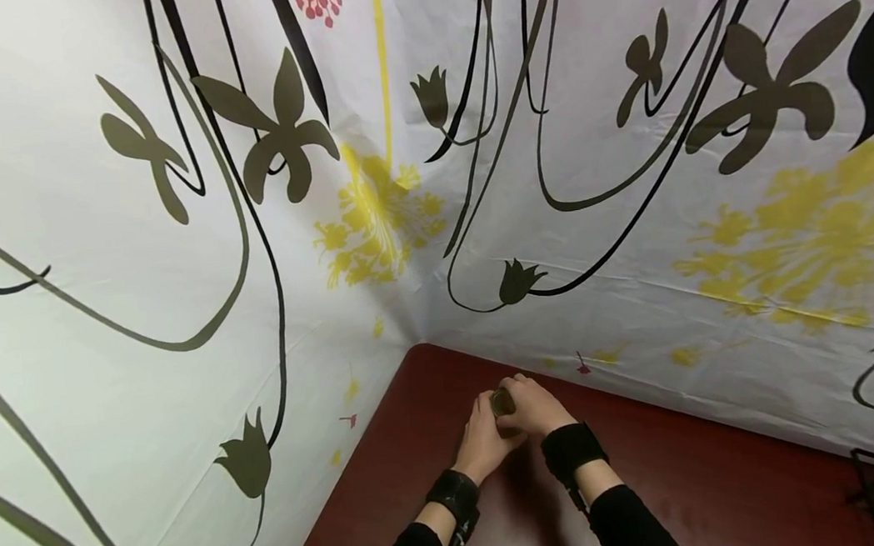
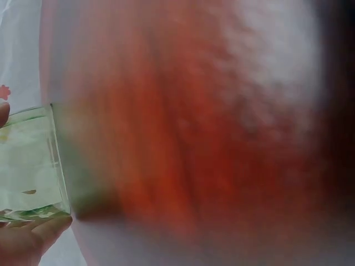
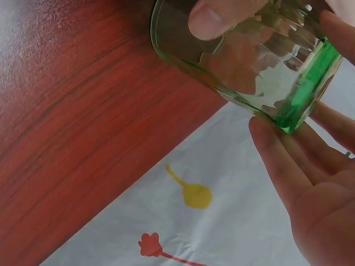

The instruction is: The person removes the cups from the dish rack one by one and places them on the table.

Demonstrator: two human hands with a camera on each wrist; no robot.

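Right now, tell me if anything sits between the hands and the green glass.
Nothing visible does. Both the left hand and the right hand already hold the green glass directly, over the red wooden table near the corner of the flower-printed sheet.

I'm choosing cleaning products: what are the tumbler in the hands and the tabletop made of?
The tumbler looks like clear green-tinted glass: glossy, see-through, with a thick green base. The tabletop looks like reddish-brown wood or wood-look laminate, smooth, with streaky grain; which one I cannot tell.

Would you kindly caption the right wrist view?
Both hands hold a green glass tilted above a red table.
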